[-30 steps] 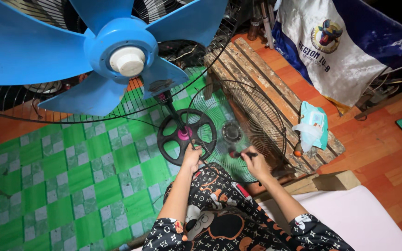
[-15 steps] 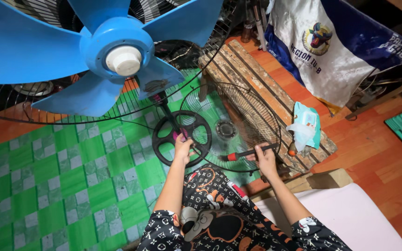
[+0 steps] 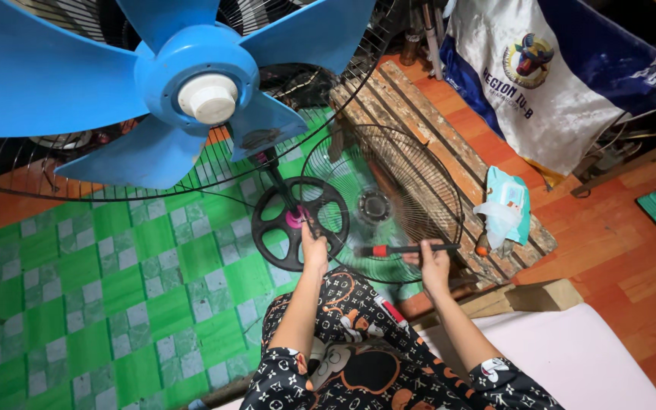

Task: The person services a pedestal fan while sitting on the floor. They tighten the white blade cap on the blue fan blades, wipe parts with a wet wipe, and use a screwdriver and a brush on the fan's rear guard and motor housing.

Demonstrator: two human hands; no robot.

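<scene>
— Nearest us, our right hand [image 3: 434, 263] is closed around a screwdriver [image 3: 408, 248] with a black and red handle, held level in front of the loose wire fan guard [image 3: 383, 203].

— And our left hand [image 3: 313, 250]?

— Its fingers are curled onto the rim of the round black fan base [image 3: 298, 222], which sits on the green checked mat [image 3: 115, 296] with the pole rising from its pink centre.

— Beyond that, we have the blue fan blades [image 3: 138, 83] right above us.

— That worries us. If our left hand pulls the base sideways, we judge the top-heavy fan could tip onto us.

— And the screwdriver tip could snag the guard wires leaning on the wooden pallet [image 3: 427, 144].
</scene>
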